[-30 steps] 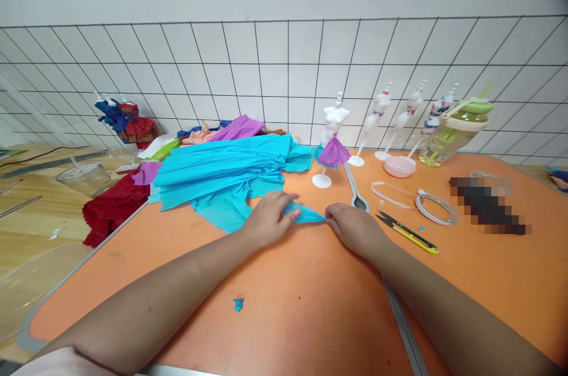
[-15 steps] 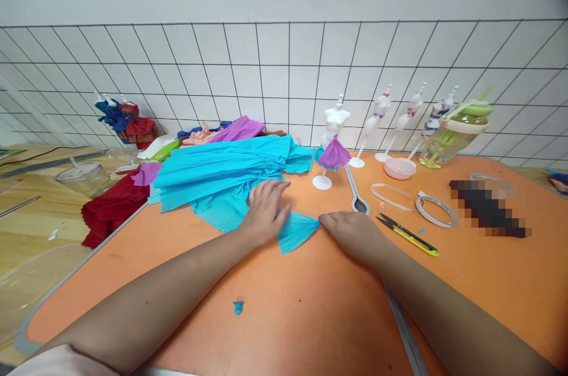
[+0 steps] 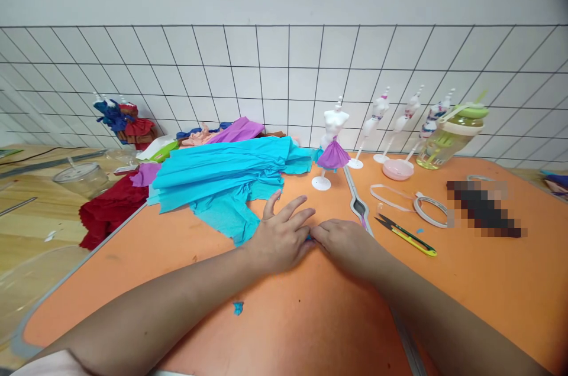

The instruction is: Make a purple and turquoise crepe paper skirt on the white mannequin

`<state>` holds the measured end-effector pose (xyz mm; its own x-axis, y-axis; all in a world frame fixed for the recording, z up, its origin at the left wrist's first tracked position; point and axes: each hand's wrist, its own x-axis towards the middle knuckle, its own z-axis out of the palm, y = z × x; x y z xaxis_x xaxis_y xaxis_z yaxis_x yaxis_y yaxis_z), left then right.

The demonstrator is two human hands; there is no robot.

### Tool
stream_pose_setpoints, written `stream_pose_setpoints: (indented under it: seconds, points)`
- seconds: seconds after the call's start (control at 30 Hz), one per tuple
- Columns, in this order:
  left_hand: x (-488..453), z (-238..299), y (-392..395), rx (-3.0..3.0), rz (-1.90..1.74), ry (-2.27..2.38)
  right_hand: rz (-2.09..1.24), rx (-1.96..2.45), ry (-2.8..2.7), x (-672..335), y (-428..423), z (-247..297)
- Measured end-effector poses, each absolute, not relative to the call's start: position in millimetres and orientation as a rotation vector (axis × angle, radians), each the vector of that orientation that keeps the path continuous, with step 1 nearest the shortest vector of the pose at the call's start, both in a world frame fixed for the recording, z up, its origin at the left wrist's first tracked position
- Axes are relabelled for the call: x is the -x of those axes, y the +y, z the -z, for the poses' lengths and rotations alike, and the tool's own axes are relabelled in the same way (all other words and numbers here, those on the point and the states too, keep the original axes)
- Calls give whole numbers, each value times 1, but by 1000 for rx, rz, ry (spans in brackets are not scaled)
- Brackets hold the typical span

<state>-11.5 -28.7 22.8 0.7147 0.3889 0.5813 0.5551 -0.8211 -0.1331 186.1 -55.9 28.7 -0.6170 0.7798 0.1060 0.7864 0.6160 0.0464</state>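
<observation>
My left hand (image 3: 281, 237) lies flat on the orange mat (image 3: 465, 281) with its fingers spread, covering a small folded piece of blue crepe paper. Only a sliver of that blue piece (image 3: 308, 238) shows between my hands. My right hand (image 3: 344, 243) meets the left one fingertip to fingertip, its fingers curled and pinched at the paper's end. A large sheet of blue crepe paper (image 3: 222, 172) lies crumpled just beyond my left hand.
A white mannequin stand with a purple skirt (image 3: 332, 139) stands behind my hands, with three more stands to its right. Yellow snips (image 3: 406, 234), a tape ring (image 3: 429, 210), a pink dish (image 3: 398, 169), a bottle (image 3: 448, 136) and a metal ruler (image 3: 357, 201) lie right. Red paper (image 3: 109, 210) hangs left.
The fanned blue piece that showed between my hands is now almost fully under my left hand, which slid right and down onto it. My right hand shifted slightly left.
</observation>
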Motion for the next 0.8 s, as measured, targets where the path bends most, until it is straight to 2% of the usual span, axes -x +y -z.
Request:
stream_pose_setpoints:
  seconds: [0.23, 0.53, 0.8]
  points:
    - [12, -16, -24, 2617, 732, -656, 109, 1414, -2691, -187, -52, -18]
    - [12, -14, -23, 2641, 657, -583, -103, 1557, -2681, -181, -53, -35]
    - [11, -13, -22, 2610, 606, -579, -202, 1492, -2617, -185, -51, -34]
